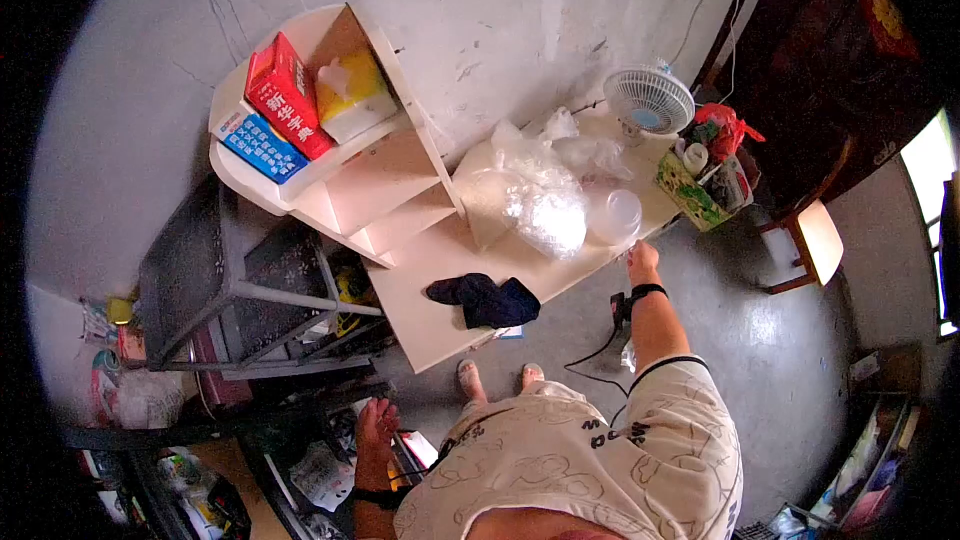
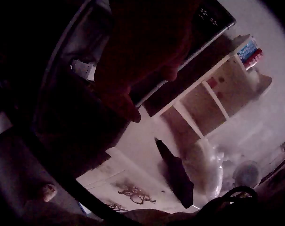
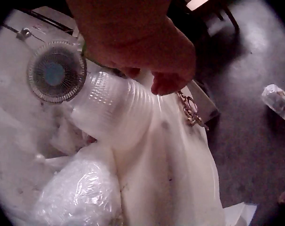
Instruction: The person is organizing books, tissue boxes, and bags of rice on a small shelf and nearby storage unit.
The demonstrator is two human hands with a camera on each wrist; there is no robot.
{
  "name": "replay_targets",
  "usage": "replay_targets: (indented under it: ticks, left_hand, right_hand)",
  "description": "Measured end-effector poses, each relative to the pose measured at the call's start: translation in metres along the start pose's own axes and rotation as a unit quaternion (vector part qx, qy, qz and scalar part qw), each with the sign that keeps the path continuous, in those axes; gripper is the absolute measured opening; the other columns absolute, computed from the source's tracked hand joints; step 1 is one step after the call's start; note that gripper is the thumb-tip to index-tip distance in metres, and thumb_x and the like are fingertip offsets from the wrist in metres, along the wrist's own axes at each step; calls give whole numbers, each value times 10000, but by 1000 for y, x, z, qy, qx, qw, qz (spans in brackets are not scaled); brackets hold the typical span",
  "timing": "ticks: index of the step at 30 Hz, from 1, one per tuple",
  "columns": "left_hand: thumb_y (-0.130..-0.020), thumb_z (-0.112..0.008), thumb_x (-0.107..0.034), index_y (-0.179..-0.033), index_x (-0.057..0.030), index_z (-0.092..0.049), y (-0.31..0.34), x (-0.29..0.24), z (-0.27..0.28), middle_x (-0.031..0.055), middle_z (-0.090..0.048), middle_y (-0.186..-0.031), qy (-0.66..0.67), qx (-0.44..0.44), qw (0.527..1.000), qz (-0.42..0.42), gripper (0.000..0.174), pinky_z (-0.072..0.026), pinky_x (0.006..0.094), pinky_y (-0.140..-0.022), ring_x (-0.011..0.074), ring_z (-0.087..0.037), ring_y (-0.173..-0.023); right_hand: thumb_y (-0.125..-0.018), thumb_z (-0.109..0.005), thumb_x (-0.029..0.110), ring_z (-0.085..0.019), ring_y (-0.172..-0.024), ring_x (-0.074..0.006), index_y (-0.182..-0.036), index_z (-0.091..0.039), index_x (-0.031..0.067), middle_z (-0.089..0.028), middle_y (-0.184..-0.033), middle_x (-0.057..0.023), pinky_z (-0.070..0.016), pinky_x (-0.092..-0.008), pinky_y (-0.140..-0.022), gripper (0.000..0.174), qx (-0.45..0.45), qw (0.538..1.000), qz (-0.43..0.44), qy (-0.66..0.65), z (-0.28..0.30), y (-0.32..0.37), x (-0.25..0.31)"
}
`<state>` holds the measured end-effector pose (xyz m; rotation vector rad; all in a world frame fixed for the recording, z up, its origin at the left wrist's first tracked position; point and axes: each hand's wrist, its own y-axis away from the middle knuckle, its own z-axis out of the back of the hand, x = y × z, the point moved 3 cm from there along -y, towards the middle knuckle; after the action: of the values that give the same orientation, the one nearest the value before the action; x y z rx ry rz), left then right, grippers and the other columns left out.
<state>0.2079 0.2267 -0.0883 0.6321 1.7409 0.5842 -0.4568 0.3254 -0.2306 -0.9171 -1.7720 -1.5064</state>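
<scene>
1. Right hand (image 1: 642, 262) is at the table (image 1: 440, 330) edge with fingers bent and tips at the stack of plastic cups (image 1: 613, 215); cannot tell whether they pinch it
2. Left hand (image 1: 377, 425) hangs at the side, fingers loose, holding nothing
3. Stack sits near the table's edge, between the fan (image 1: 649, 98) and the right hand, just beside crumpled plastic bags (image 1: 535, 195)
4. Judged: early stage; the hand is at the stack, which rests on the table, not lifted
5. Stack's long axis runs from the fan side toward the hand; which end is the mouth is unclear
</scene>
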Motion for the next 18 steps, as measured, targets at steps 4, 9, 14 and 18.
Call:
replay_targets:
  ticks: [4, 9, 14, 18]
  left_hand:
    - [-867, -535, -334, -1257, -70, -370, -18, 6, 1, 96, -500, -1156, 3, 6, 1000, -8, 499, -491, 332, -744, 219, -544, -979]
    - [-877, -524, -327, -1282, -61, -346, 0, -3, -16, 95, -487, -1190, -45, 0, 998, -39, 517, -468, 316, -786, 215, -528, -1009]
    - [-883, -519, -307, -1273, -63, -363, 9, 4, -19, 88, -498, -1178, -46, -20, 998, -26, 486, -463, 311, -777, 202, -532, -1003]
    - [-872, -543, -280, -1293, -98, -353, 18, 8, -5, 82, -500, -1182, -50, -22, 998, -36, 496, -464, 321, -767, 207, -539, -994]
  right_hand:
    - [-799, -586, 269, -555, -632, -183, -861, -583, -9, -593, -737, -69, -426, -323, -525, 285, -79, 983, -20, 165, 7, 21, 13]
    - [-840, -540, 248, -533, -537, -130, -827, -587, -14, -569, -646, -48, -417, -287, -483, 266, 174, 840, 221, 465, -20, 57, -37]
    - [-753, -644, 246, -595, -774, -240, -1020, -557, 61, -609, -869, -115, -473, -350, -702, 337, 349, 748, 253, 504, -72, 196, -4]
    - [-664, -708, 270, -454, -1108, -296, -1260, -403, 144, -456, -1200, -122, -391, -376, -919, 681, 432, 506, 443, 601, -103, 240, -21]
